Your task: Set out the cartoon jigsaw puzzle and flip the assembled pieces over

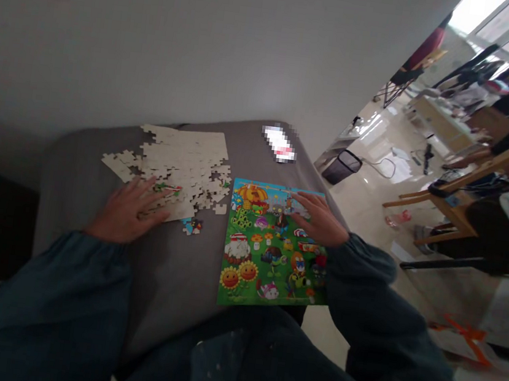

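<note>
A pile of jigsaw pieces (183, 163), mostly face down and pale, lies on a grey padded surface (171, 267). My left hand (129, 212) rests flat on the near edge of the pile, fingers spread over a few pieces. Two loose coloured pieces (192, 227) lie just to its right. A colourful cartoon puzzle board (270, 248) with sunflowers and plants sits to the right. My right hand (320, 220) lies on the board's upper right part, fingers extended and touching it. Neither hand visibly grips anything.
A white and red blurred object (279, 143) lies at the far edge of the grey surface, against a plain wall. To the right the floor drops away, with a black bin (341, 167), wooden chairs (461, 203) and desks further off.
</note>
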A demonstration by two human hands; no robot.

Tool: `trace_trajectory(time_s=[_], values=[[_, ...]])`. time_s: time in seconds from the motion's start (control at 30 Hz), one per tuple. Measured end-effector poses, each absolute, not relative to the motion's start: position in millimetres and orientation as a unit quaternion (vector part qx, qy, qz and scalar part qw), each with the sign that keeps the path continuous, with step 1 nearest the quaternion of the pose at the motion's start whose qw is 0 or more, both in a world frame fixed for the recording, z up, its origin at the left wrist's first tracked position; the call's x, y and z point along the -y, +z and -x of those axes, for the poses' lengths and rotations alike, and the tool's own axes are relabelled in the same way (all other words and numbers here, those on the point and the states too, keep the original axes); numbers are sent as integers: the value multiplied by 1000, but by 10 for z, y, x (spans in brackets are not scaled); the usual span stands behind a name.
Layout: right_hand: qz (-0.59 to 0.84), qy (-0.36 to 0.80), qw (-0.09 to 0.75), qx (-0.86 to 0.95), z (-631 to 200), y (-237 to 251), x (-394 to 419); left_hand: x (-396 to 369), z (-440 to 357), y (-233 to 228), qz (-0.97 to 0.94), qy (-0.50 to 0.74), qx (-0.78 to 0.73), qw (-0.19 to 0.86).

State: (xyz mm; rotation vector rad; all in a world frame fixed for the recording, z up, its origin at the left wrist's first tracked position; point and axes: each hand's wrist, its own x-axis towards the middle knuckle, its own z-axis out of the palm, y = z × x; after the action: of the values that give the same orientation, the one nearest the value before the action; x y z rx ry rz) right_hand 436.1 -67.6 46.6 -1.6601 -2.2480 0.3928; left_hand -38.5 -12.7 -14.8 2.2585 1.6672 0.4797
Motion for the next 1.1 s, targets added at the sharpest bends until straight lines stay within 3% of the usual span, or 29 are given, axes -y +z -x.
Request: trace_trajectory(time_s=[0.1, 0.17, 0.27, 0.4, 0.73, 0.93, 1.1], values=[[744, 132, 162, 635, -4790, 272, 1490, 260, 135, -198, -826, 55, -537, 161], [791, 249, 207, 519, -4845, 108, 1956, 280, 8, -241, -835, 25, -526, 158], [744, 453, 338, 357, -4687, -94, 2373, 181, -94, -273, -833, 21, -536, 137], [695, 514, 414, 285, -4607, -22, 2484, -8, -201, -234, -821, 65, -556, 117], [697, 585, 379, 166, -5027, 1006, 2882, 124, -25, 51, -801, 93, -581, 112], [647, 648, 348, 202, -4569, 887, 2863, 52, 55, 62, -784, 92, -598, 136], [575, 693, 376, 220, -4309, 689, 2799, -92, -61, 28, -768, 95, -600, 202]])
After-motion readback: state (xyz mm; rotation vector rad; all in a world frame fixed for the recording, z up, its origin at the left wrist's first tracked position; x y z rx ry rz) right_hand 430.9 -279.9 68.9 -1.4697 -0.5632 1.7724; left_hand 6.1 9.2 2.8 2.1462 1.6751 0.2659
